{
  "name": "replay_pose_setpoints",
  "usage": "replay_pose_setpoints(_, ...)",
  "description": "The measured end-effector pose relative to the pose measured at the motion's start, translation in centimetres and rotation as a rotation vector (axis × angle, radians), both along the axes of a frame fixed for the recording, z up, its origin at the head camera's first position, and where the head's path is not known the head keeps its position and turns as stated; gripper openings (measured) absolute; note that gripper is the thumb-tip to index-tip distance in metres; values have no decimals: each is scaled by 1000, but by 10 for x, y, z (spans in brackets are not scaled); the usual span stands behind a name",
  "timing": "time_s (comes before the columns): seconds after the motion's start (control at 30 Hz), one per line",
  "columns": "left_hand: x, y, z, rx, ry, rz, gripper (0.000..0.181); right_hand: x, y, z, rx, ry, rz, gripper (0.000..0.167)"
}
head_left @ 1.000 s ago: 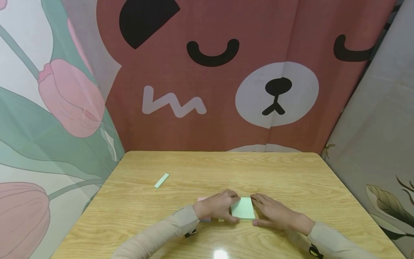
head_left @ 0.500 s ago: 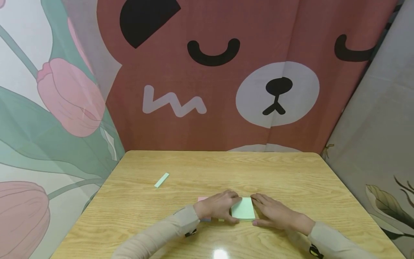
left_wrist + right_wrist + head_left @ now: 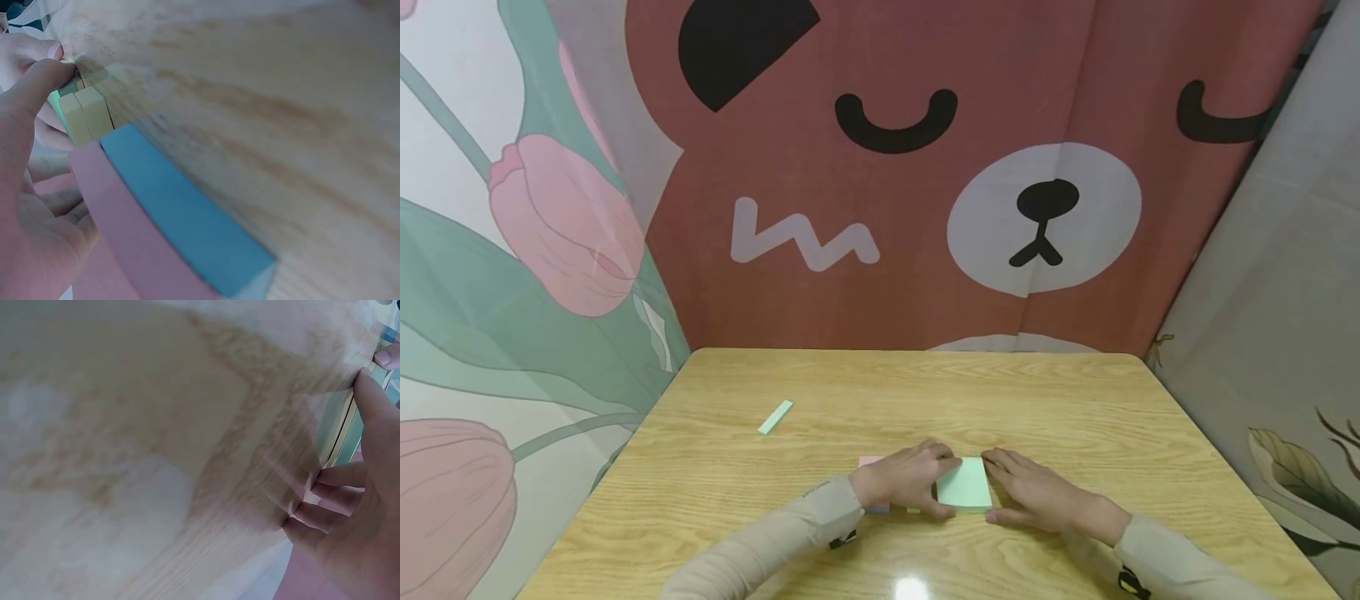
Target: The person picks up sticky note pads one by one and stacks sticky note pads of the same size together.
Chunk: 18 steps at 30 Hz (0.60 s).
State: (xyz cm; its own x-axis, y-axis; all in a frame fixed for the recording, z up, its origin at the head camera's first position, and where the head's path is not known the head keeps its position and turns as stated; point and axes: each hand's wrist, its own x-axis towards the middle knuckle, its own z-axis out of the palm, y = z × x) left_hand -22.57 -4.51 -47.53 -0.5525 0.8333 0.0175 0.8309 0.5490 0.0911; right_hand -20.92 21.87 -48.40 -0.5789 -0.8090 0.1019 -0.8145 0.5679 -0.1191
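A square light-green sticky note pad (image 3: 964, 485) lies flat on the table between both hands in the head view. My left hand (image 3: 904, 479) holds its left side, thumb at the near corner and fingers at the far part. On the right side, my right hand (image 3: 1037, 497) grips with its thumb near the front corner and its fingers by the far corner. Under my left wrist are a pink pad (image 3: 140, 219) and a blue pad (image 3: 187, 212), stacked and partly hidden. Two narrow yellow pads (image 3: 87, 115) stand close to my left thumb.
A narrow light-green strip pad (image 3: 775, 417) lies apart at the left of the wooden table (image 3: 1037, 400). Behind the table's far edge hangs a bear-print curtain (image 3: 910, 300), with patterned cloth on both sides.
My left fingertips have shifted very slightly right over the green pad, and the thin yellowish line along its front edge shows less. Otherwise both hands stay in place.
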Motion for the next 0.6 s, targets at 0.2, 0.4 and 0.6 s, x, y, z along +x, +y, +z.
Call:
replay_pose_setpoints(0.2, 0, -1, 0, 1, -1, 0, 73, 0, -1, 2, 5, 3, 2, 78)
replay_pose_setpoints(0.4, 1, -2, 1, 17, -35, -2, 74, 0, -1, 4, 9, -26, -4, 80)
replay_pose_setpoints(0.6, 2, -3, 3, 30, -66, 5, 75, -2, 0, 10, 22, -71, -1, 81)
